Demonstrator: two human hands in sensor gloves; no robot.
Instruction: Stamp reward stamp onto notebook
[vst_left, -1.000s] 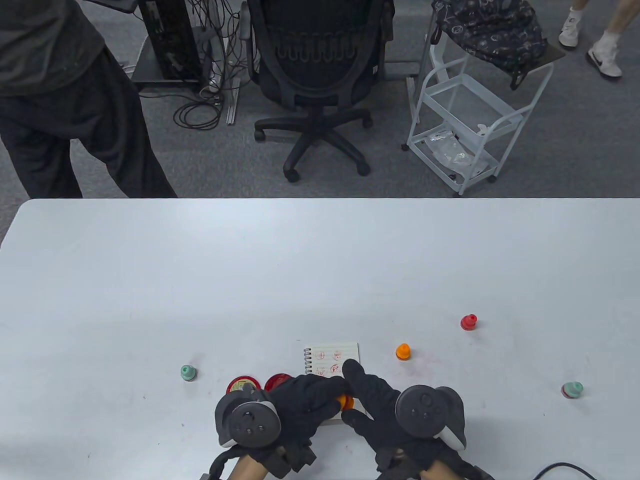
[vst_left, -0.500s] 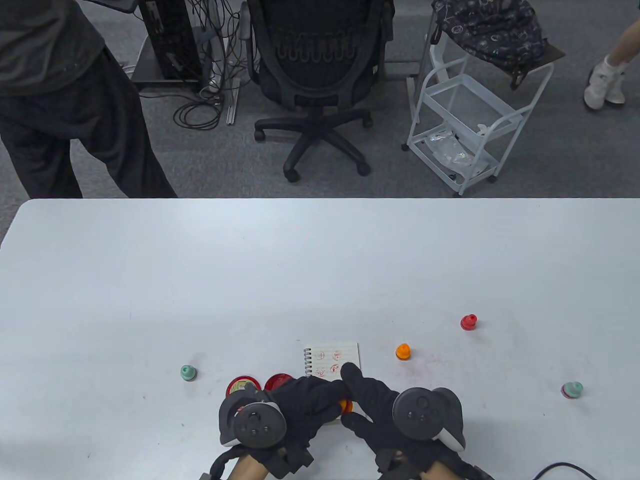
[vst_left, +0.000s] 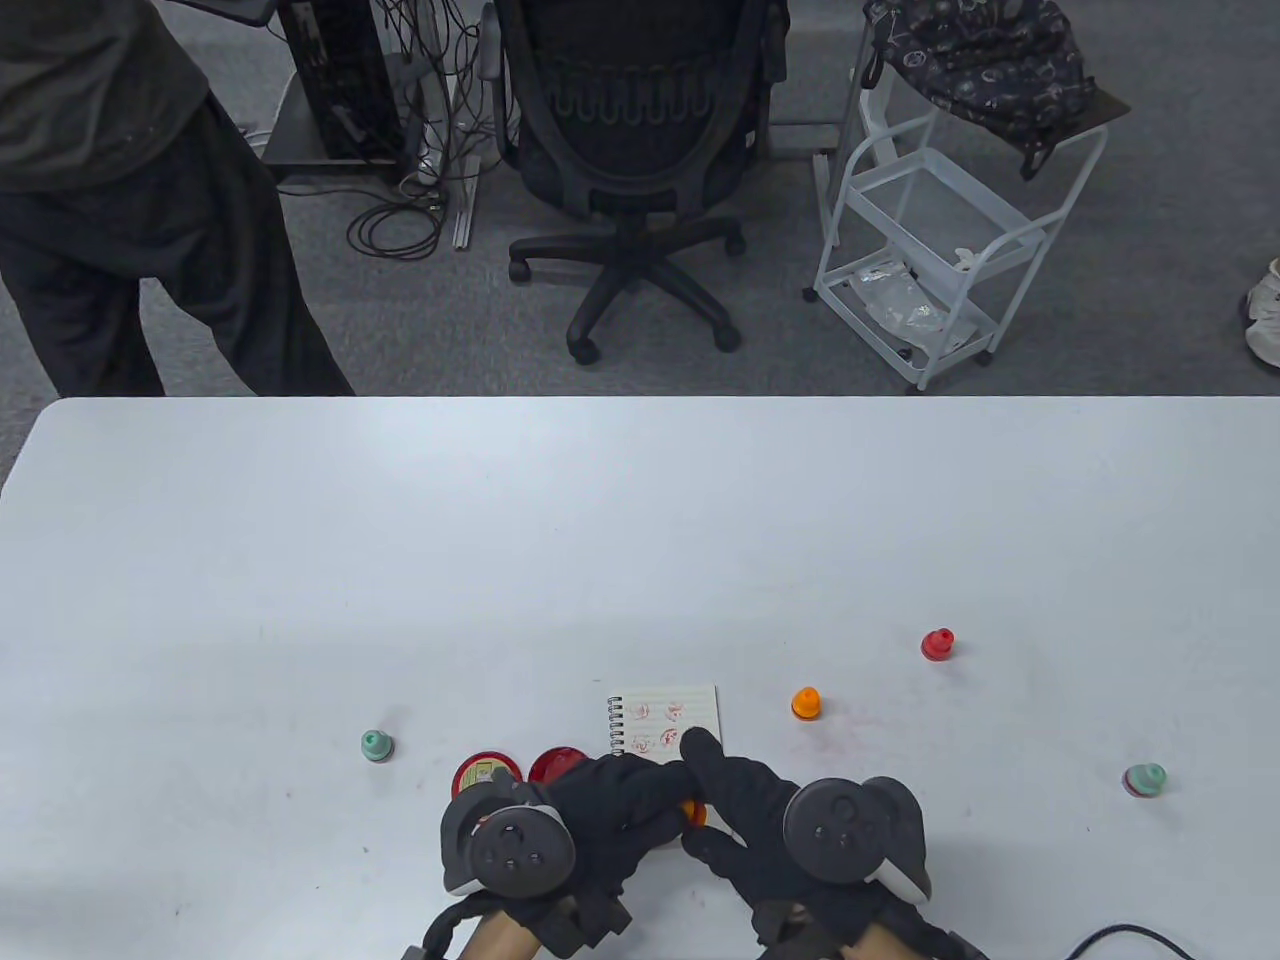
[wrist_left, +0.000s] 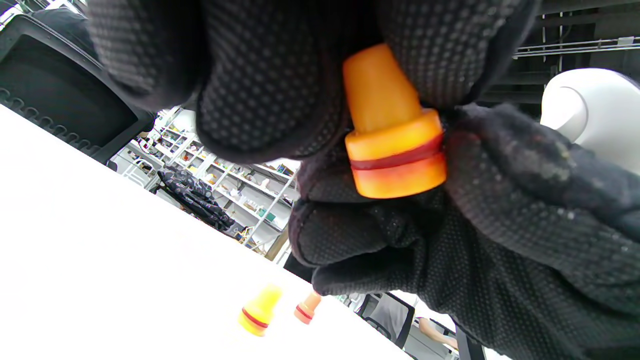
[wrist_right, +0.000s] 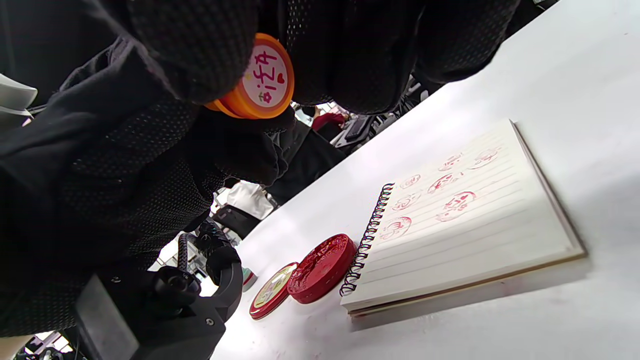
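both hands meet over the near end of the notebook (vst_left: 668, 712), and the orange stamp (wrist_left: 392, 135) sits between them, off the paper. the left hand (vst_left: 600, 815) has its fingers (wrist_left: 270, 85) curled tight around the tapered handle; the right hand (vst_left: 750, 800) closes its fingers (wrist_right: 200, 55) on the wide base, with the lettered face (wrist_right: 267, 77) showing between them. which hand carries the weight i cannot tell.

the stamp's long axis runs roughly level, handle toward the left palm, face turned toward the right wrist, not down at the page. the notebook lies flat just below and beyond the fingertips, its lined sheet holding several red prints at the far part and bare lines nearer the fingers. the open red ink pad (wrist_right: 320, 267) rests beside the spiral, on the left hand's side, its lid (wrist_right: 272, 290) touching it.

i judge the next move turns on tipping that axis upright, face downward, then lowering onto the bare lines; the left hand, already on the handle, seems better placed.
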